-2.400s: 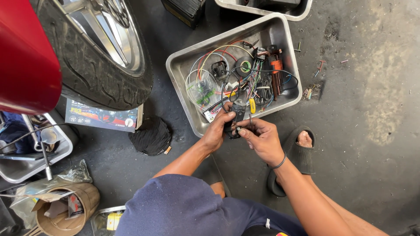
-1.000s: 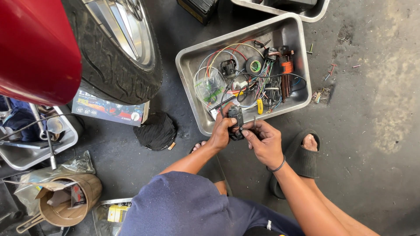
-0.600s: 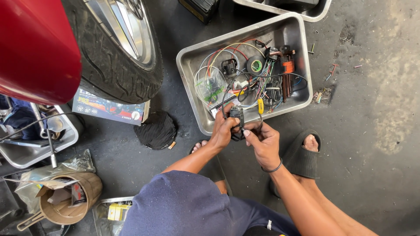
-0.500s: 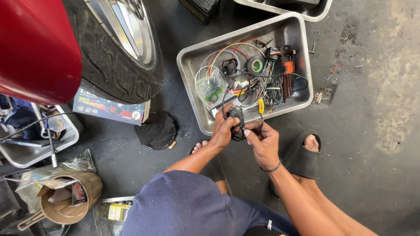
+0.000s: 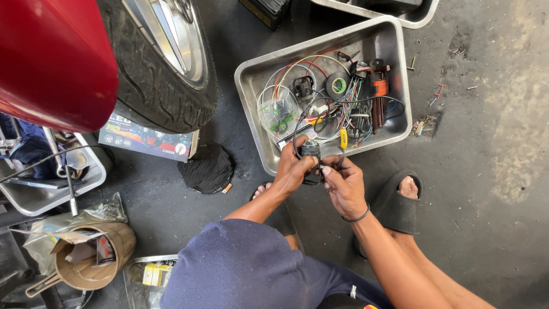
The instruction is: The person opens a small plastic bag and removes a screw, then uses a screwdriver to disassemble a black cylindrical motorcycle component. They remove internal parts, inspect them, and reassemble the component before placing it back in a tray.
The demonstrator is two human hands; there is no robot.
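Black part [image 5: 310, 150] half hidden, both hands' grip

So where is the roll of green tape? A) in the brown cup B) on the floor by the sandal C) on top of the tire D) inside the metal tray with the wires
D: the green tape roll lies inside the metal tray, among the wires.
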